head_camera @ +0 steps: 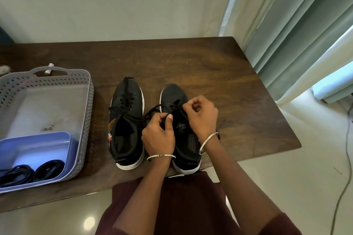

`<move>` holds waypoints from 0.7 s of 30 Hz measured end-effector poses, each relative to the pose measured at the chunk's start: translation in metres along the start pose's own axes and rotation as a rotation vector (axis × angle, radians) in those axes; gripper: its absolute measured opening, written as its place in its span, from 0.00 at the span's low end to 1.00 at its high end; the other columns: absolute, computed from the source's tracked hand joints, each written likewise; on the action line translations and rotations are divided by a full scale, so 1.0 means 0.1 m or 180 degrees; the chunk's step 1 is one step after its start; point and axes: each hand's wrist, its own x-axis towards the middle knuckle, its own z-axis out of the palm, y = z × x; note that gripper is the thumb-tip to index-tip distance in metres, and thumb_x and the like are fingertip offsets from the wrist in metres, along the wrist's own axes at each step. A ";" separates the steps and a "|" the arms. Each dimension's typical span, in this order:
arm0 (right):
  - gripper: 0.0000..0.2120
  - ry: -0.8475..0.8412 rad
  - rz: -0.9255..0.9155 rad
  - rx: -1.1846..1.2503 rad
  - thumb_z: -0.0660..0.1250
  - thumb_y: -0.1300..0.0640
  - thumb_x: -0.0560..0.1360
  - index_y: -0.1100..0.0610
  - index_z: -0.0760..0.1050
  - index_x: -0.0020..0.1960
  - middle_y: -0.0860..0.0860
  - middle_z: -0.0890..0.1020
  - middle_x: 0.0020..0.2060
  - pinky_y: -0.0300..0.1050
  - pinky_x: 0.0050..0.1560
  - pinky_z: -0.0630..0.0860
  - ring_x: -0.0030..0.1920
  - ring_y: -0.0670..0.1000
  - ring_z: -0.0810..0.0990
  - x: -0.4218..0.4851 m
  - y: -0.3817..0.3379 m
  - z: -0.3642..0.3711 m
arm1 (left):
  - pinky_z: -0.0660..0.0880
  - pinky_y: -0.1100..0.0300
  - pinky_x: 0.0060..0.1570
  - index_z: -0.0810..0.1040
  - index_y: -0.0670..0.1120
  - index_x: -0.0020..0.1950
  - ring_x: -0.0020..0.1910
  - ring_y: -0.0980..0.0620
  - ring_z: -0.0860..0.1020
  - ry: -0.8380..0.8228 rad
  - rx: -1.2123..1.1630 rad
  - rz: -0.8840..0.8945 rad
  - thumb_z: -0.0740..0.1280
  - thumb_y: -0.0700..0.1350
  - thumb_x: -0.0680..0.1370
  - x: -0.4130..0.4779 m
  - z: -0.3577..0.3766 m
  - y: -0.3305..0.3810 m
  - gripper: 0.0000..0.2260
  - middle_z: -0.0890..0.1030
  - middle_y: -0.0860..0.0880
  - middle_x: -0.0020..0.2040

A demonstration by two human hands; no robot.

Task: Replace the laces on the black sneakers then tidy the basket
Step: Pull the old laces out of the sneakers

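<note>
- Head view: 2 black sneakers stand side by side, toes pointing away, on a dark wooden table.
- The left sneaker has its lace lying loose across the eyelets.
- The right sneaker sits under both hands.
- The left hand pinches the black lace between thumb and curled fingers, just above the tongue.
- The right hand has its fingers curled inward over the upper eyelets. It seems to pinch the other lace end, though the fingertips are partly hidden.
- Each wrist wears 1 silver bangle.
- A grey perforated basket stands near the left sneaker, on its left.
- Inside the basket's near end sits a blue tub holding 2 coiled dark laces.
- A small white cylinder lies behind the basket.
</note>
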 end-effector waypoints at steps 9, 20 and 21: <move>0.17 -0.0203 -0.0221 -0.0068 0.73 0.57 0.69 0.48 0.77 0.56 0.44 0.77 0.50 0.36 0.41 0.76 0.40 0.44 0.78 -0.02 -0.07 -0.25 | 0.71 0.60 0.38 0.83 0.49 0.47 0.37 0.49 0.81 0.0026 -0.0047 0.0080 0.72 0.48 0.76 -0.01 0.01 -0.01 0.04 0.83 0.52 0.37; 0.04 -0.0372 -0.0925 -0.1007 0.70 0.55 0.76 0.53 0.79 0.42 0.45 0.80 0.39 0.33 0.37 0.69 0.38 0.41 0.75 -0.04 -0.07 -0.01 | 0.75 0.57 0.39 0.83 0.49 0.47 0.38 0.49 0.82 0.0026 -0.0083 0.0117 0.71 0.48 0.77 0.00 0.02 -0.03 0.04 0.84 0.51 0.38; 0.05 -0.0186 -0.0203 -0.0133 0.70 0.56 0.76 0.54 0.79 0.41 0.45 0.80 0.36 0.32 0.34 0.69 0.33 0.40 0.75 -0.01 -0.05 -0.02 | 0.74 0.56 0.39 0.83 0.49 0.47 0.38 0.49 0.81 0.0025 -0.0087 0.0110 0.71 0.48 0.77 -0.01 0.01 -0.04 0.04 0.84 0.51 0.37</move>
